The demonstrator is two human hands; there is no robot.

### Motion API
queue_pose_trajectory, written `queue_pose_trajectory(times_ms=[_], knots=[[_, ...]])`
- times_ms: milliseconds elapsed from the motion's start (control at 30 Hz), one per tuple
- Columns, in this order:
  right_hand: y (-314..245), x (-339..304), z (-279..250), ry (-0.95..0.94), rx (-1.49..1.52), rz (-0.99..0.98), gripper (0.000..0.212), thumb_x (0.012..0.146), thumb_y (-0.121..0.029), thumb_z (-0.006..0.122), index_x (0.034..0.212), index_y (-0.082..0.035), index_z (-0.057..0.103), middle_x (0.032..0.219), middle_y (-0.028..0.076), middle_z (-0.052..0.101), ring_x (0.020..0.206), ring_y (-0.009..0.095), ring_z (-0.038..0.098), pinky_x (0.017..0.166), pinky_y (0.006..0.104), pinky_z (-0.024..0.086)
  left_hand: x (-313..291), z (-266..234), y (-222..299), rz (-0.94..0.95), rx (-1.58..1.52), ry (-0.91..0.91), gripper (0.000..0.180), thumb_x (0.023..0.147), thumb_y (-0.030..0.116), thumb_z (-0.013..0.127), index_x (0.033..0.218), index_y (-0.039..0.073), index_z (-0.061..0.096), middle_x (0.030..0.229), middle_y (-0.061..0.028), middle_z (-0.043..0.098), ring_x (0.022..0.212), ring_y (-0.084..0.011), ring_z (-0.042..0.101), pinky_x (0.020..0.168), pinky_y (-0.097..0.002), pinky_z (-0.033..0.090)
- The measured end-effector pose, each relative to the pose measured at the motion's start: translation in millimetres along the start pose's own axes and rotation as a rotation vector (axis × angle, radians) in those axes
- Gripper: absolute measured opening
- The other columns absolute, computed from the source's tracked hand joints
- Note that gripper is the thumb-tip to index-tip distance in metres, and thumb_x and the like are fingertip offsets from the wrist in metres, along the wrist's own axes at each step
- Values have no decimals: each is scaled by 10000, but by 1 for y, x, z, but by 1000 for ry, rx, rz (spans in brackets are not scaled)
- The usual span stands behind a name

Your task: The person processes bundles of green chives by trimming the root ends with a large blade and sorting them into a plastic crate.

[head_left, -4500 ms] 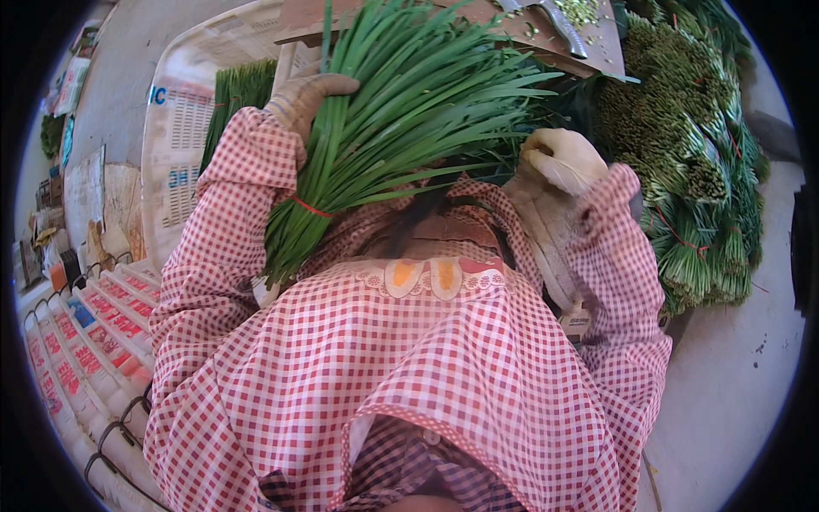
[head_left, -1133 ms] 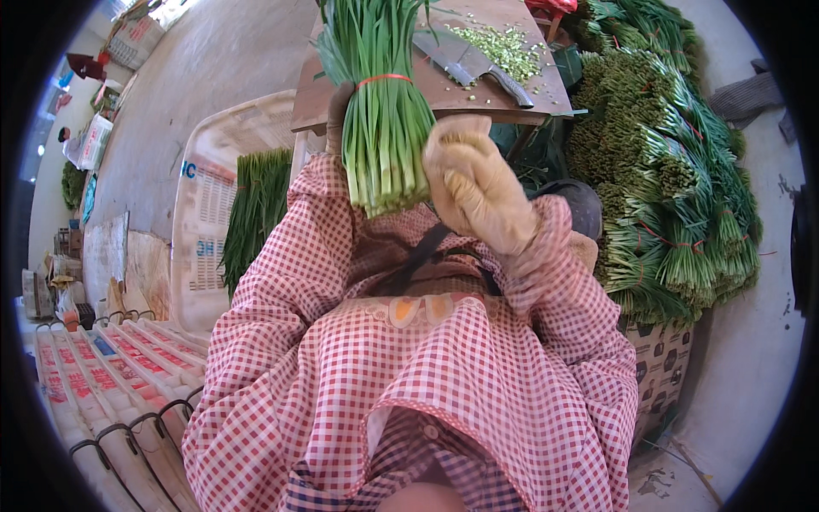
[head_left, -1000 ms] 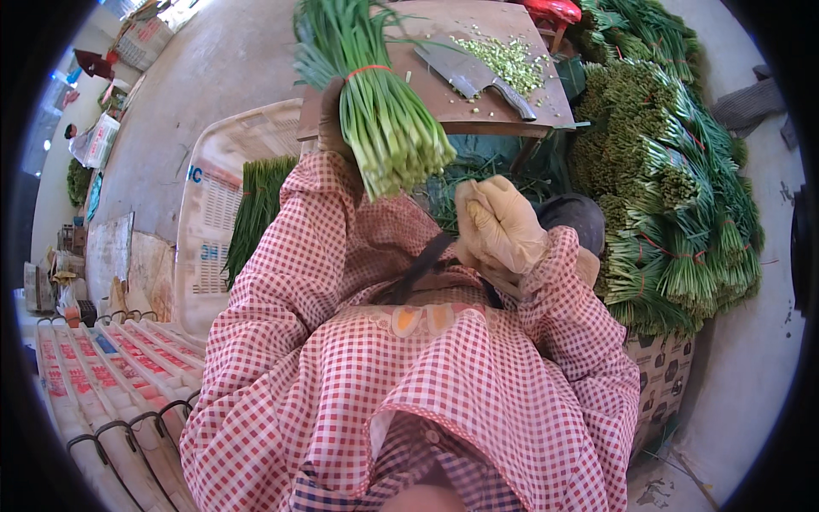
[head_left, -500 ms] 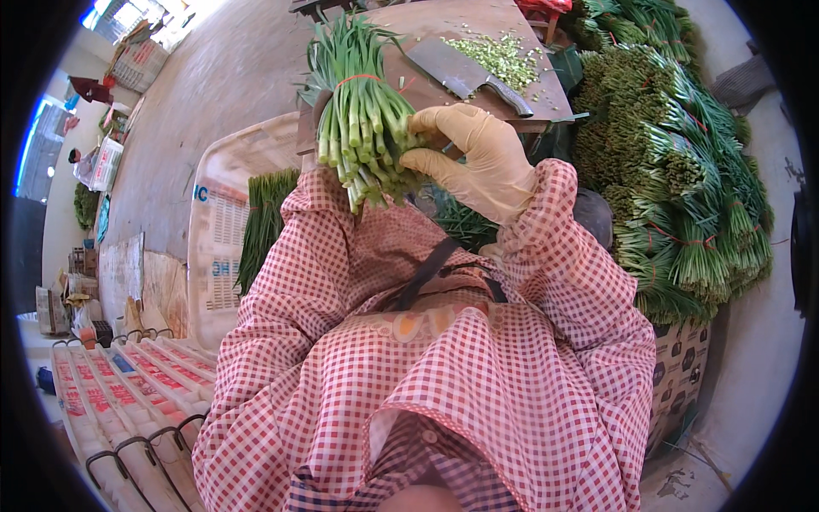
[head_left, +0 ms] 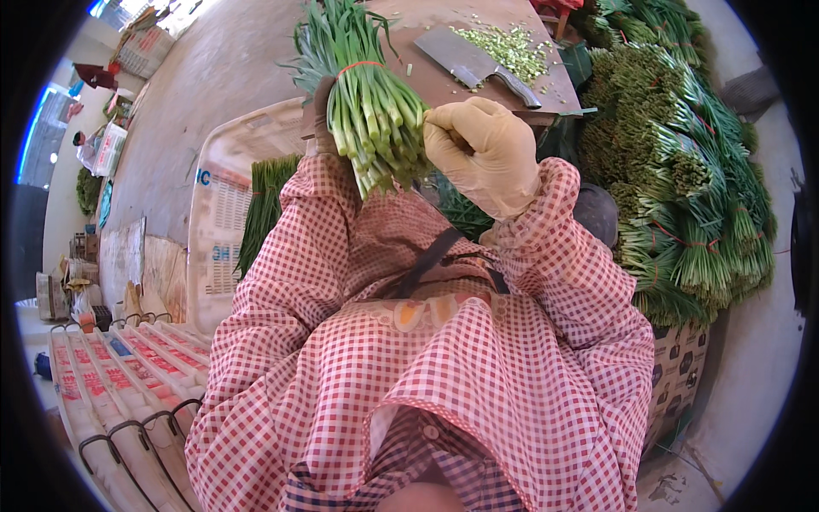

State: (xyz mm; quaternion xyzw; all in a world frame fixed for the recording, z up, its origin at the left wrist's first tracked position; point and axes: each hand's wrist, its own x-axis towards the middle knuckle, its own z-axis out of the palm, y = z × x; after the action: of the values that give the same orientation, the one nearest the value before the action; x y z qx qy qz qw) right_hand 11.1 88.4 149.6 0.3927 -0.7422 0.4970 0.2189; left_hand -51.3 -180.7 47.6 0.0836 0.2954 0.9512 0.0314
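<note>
A bunch of garlic chives, bound by a red rubber band, is held tilted with its pale cut ends toward me and its leaves pointing away. My left hand, in a dark glove, grips the bunch from its left side, mostly hidden behind the stalks. At the right edge of the cut ends is my right hand, in a cream rubber glove. Its fingers are curled into a pinch against the outer stalks; what lies between the fingertips is hidden. Beyond, a cleaver lies on the brown table beside chopped stalk pieces.
Bundled greens are heaped high at my right, above a printed carton. At my left stands a white plastic crate with another bundle of greens in it. White crates with black wire handles sit at the lower left.
The bunch has shifted slightly away and to the right, its leaves rising toward the top edge. My right hand's fingers, spread around the stalks before, have closed into a pinch.
</note>
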Motion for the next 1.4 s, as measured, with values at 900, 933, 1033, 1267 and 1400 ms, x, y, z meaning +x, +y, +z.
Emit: queue_pose_trajectory(times_ms=[900, 933, 1033, 1267, 1400], knots=[[0, 19, 18, -128, 157, 431, 314, 816, -189, 746, 1042, 10, 661, 946, 133, 633, 781, 197, 630, 716, 292, 519, -12, 83, 12, 261, 68, 633, 545, 895, 555, 529, 1215, 122, 610, 1224, -122, 632, 1109, -335, 583, 994, -530, 448], [7, 22, 27, -93, 187, 449, 314, 809, -188, 753, 1037, 9, 663, 929, 129, 632, 772, 198, 630, 716, 295, 520, -11, 77, 7, 288, 47, 577, 505, 887, 530, 568, 1187, 127, 617, 1186, -108, 648, 1075, -316, 602, 983, -495, 467], [31, 12, 37, 1, 243, 507, 309, 801, -177, 765, 1026, 10, 666, 886, 110, 636, 745, 190, 628, 716, 296, 520, -5, 77, -13, 260, 34, 606, 531, 886, 509, 589, 1221, 96, 601, 1210, -131, 633, 1100, -321, 593, 990, -479, 466], [22, 7, 23, 180, 752, 797, 206, 882, -131, 708, 1012, 23, 665, 859, 42, 661, 727, 110, 593, 696, 249, 498, -30, 115, -25, 511, 233, 649, 608, 863, 428, 681, 1320, 61, 517, 1281, -122, 584, 1119, -274, 592, 1003, -430, 473], [13, 5, 9, 110, 777, 857, 163, 898, -129, 687, 975, 11, 658, 847, 29, 653, 724, 86, 580, 655, 228, 470, -41, 93, -19, 539, 217, 263, 709, 897, 550, 564, 1383, 45, 458, 1376, -124, 521, 1245, -295, 504, 1082, -461, 388]])
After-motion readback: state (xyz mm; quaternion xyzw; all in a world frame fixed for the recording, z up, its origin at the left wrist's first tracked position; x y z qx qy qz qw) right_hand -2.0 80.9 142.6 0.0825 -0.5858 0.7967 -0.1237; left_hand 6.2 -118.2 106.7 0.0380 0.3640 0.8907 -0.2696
